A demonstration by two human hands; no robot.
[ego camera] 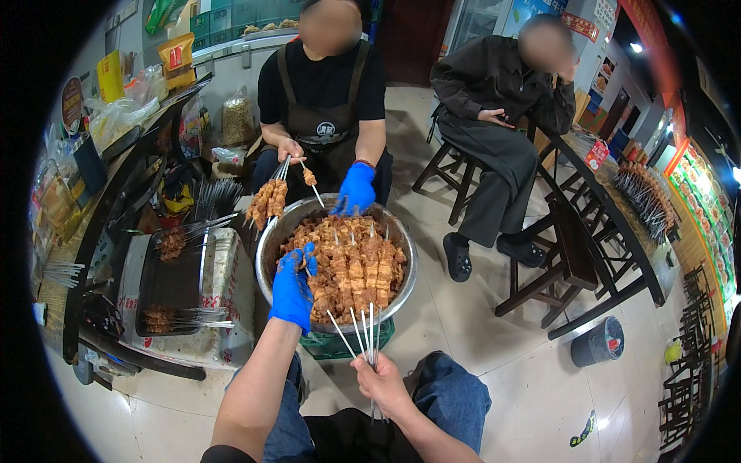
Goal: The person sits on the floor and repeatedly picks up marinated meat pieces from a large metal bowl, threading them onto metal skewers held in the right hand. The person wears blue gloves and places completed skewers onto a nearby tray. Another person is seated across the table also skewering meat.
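Observation:
A wide metal bowl (pixel 412 263) full of marinated meat pieces (pixel 324 231) stands before me. My right hand (pixel 382 379), bare, is closed around the lower ends of several metal skewers (pixel 370 333). Meat threaded on these skewers (pixel 365 272) lies over the bowl, with pointed tips showing at the far end. My left hand (pixel 292 292) wears a blue glove and is at the bowl's left side, over the meat. Its fingers are curled together; whether a piece is between them is hard to make out.
Across the bowl, a person's gloved hand (pixel 355 191) reaches into the meat; their bare hand (pixel 289 150) holds loaded skewers (pixel 269 199). At left, a dark tray (pixel 179 289) carries finished skewers. Beneath the bowl is a green crate (pixel 347 342). Another person (pixel 498 116) sits at right.

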